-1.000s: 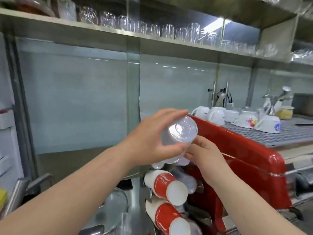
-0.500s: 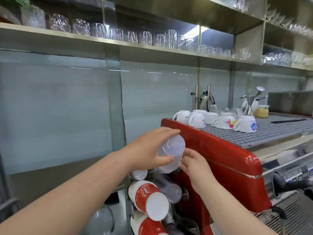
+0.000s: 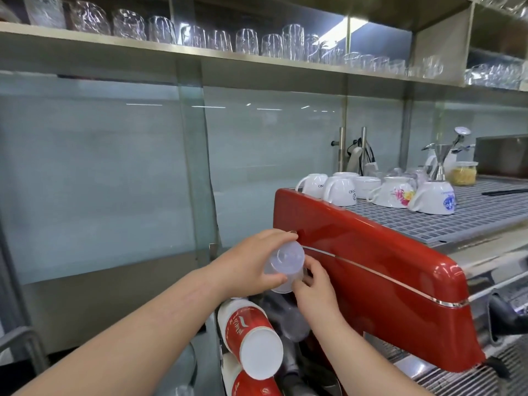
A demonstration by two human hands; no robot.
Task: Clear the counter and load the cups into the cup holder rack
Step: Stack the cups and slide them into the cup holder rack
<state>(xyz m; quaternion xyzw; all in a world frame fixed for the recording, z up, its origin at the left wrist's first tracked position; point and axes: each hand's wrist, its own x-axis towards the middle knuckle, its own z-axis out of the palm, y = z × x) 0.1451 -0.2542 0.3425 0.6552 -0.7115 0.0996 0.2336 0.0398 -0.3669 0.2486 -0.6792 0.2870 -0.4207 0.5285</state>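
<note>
Left hand (image 3: 251, 261) gripped the clear plastic cup (image 3: 284, 262) base-out while right hand (image 3: 313, 284) pinched its rim at 5 o'clock, probably to steady it into the rack slot above the red paper cups (image 3: 251, 335).

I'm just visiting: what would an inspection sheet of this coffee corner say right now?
Surface: grey grille atop the red espresso machine; the counter itself is out of view.
Job's things: clear plastic cup, base toward the camera; red-and-white paper cups lying in the rack below.
Clutter: white mugs upside down on the grille; a jar.
Hands: left hand grips the clear cup; right hand pinches its lower edge.
Cables: dark cable behind the mugs.
Surroundings: glasses on a steel shelf; glass wall panels.
</note>
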